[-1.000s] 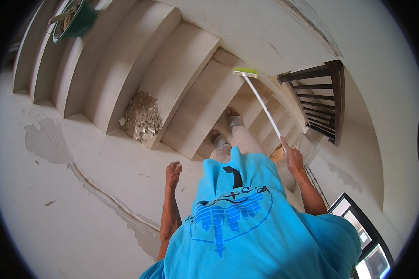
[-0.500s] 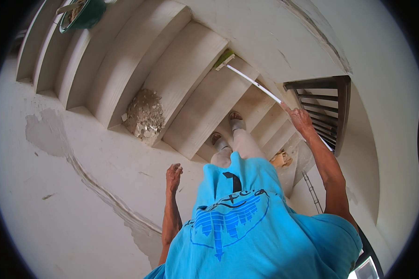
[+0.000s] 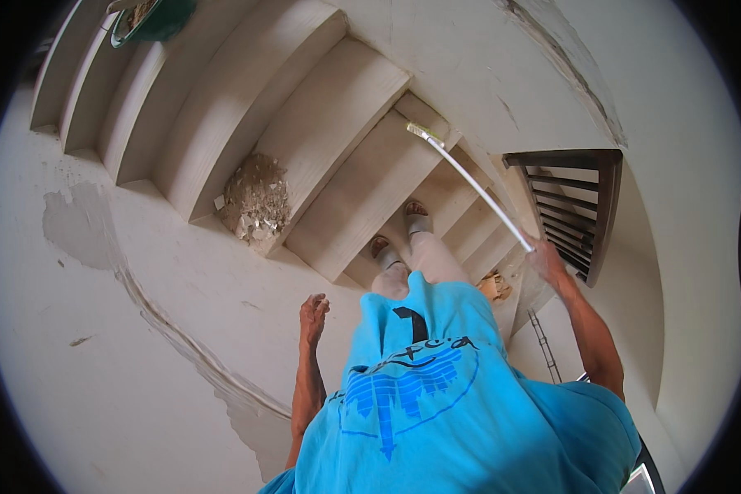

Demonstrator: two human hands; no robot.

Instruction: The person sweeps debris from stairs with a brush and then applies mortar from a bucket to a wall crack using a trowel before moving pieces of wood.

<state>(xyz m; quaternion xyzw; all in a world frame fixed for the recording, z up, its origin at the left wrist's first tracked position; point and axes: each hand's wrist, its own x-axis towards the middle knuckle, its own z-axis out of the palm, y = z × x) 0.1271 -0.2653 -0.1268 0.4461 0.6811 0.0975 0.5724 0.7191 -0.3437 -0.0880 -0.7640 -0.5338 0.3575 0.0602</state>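
Note:
My right hand (image 3: 543, 259) is wrapped round the white handle (image 3: 486, 196) of a broom. The broom's head (image 3: 425, 133), pale with greenish bristles, is over the stair tread (image 3: 346, 193), near the wall at the tread's far end. My left hand (image 3: 314, 317) hangs in front of the wall on the left, its fingers loosely bent and apart, with nothing visible in it. A pile of rubble and dust (image 3: 257, 198) lies on a higher step, at its left end.
Curved stairs (image 3: 222, 90) climb to the upper left. A green bucket (image 3: 163, 20) with debris stands up there. Dark railing bars (image 3: 570, 210) are on the right. My feet (image 3: 399, 235) stand on a lower step; a crumpled brown thing (image 3: 494, 286) lies further down.
The broom's head has come away from the far corner toward the right and nearer me. My right hand has drawn back with the handle; my left hand has shifted slightly.

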